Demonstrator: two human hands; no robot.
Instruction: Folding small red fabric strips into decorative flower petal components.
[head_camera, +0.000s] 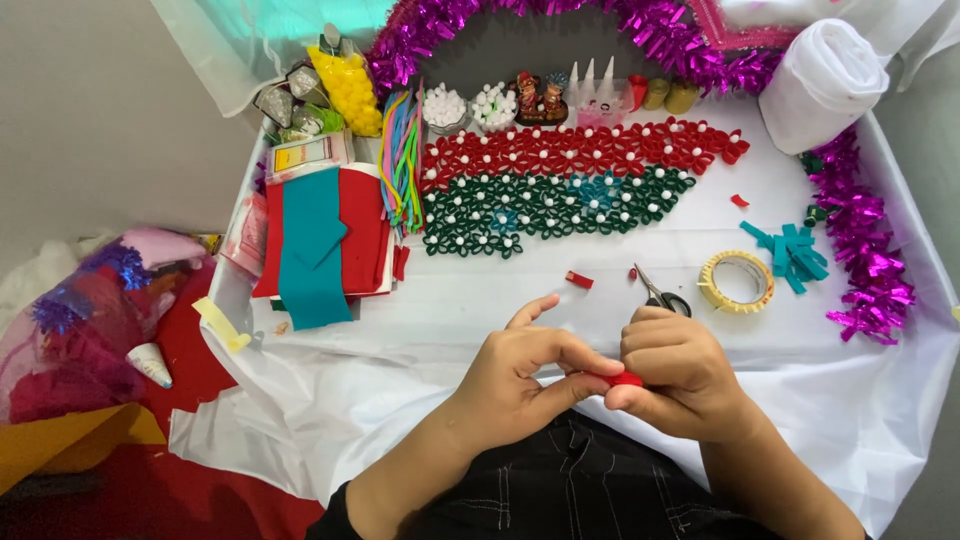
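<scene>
At the lower centre of the frame, the left hand (520, 385) and right hand (675, 375) both pinch a small red piece (627, 379) between fingertips, where, I judge, a slackened grip could let it spring open or drop onto the white cloth (400, 350).

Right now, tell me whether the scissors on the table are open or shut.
Cannot tell for certain. The scissors lie flat behind the right hand, which hides the handles; the visible blades look closed together, pointing away.

Two hands (520, 385), one tape roll (737, 282), one pair of scissors (660, 293), three glue bottles (590, 85), two bead cups (445, 108)
</scene>
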